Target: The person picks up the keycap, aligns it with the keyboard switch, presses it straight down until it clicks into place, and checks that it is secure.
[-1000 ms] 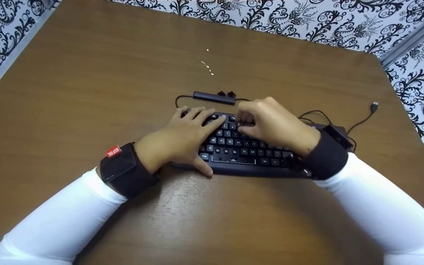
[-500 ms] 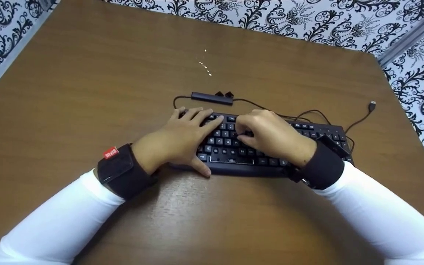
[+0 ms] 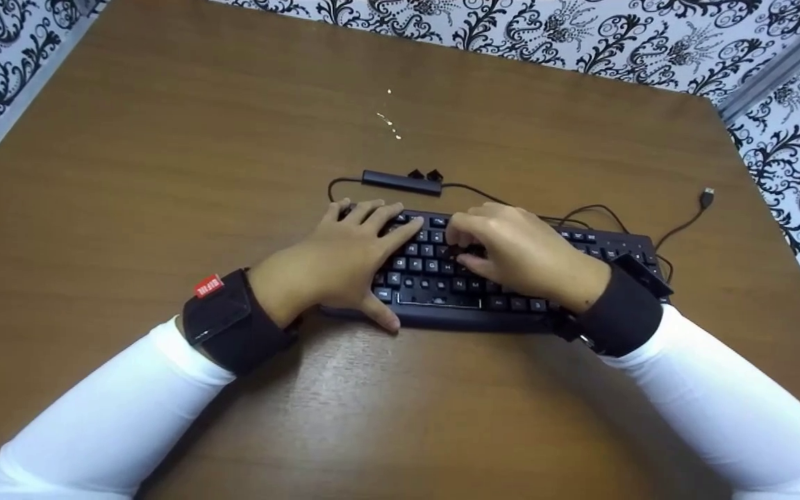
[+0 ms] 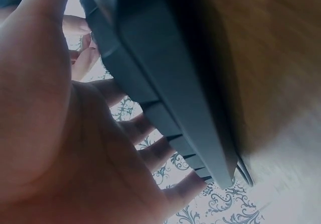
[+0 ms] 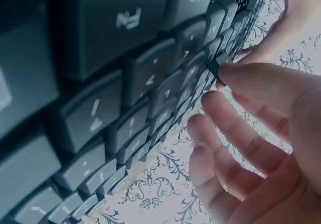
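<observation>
A black keyboard (image 3: 442,285) lies on the brown table (image 3: 164,173). My left hand (image 3: 348,253) rests flat on its left end, fingers spread and straight, thumb against the front edge. In the left wrist view the keyboard's edge (image 4: 165,83) runs past the left hand's open palm (image 4: 75,158). My right hand (image 3: 511,246) sits over the middle keys with its fingertips bent down onto them. The right wrist view shows the keys (image 5: 125,83) close up, with the right hand's (image 5: 261,133) thumb tip touching a key and the fingers loosely extended.
Just behind the keyboard lie a slim black USB hub (image 3: 400,182) and two loose black keycaps (image 3: 426,174). A black cable loops to a USB plug (image 3: 706,196) at the right. Patterned wall (image 3: 580,35) borders the table.
My right hand has come down from the keyboard's top row onto the middle rows and uncovered the right end of the keyboard. The left hand has stayed put.
</observation>
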The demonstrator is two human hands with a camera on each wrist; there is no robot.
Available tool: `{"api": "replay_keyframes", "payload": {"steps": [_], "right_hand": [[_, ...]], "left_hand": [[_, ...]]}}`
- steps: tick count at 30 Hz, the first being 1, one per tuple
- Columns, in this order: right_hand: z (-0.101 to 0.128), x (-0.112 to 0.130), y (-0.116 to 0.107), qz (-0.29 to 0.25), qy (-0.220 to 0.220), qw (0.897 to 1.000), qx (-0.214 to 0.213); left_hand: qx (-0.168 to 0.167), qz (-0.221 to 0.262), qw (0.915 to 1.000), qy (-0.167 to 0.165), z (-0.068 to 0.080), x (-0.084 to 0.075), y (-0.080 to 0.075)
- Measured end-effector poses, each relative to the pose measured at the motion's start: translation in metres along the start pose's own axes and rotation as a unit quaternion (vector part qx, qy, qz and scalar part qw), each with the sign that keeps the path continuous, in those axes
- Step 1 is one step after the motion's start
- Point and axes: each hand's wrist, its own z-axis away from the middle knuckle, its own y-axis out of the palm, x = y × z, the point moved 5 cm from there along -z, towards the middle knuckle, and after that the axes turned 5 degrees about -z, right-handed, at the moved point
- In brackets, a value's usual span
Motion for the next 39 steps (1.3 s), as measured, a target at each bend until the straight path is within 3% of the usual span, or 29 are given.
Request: {"api": "replay_keyframes", "payload": {"steps": [6,10,20,28,39], "right_hand": [[0.003,0.002,0.002,0.001,-0.057,0.998,-0.004],[0.002,0.002,0.003,0.006,-0.068,0.998,-0.003],[0.002,-0.001,0.002,0.005,-0.057,0.998,-0.011],[0.004,-0.008,0.006,-0.004,-0.018,1.000,-0.016],[0.014,0.004,0.011,-0.079,0.003,0.996,-0.041]], "left_hand": [[0.006,0.003,1.0000,-0.002,0.000,0.000,-0.001],[0.007,0.003,1.0000,-0.002,0.000,0.000,-0.002],[0.004,0.004,1.0000,-0.003,0.001,-0.001,-0.002],[0.010,0.006,0.9999,-0.006,0.000,-0.001,0.001],[0.007,0.003,0.9999,-0.007,0.000,-0.001,-0.001]]}}
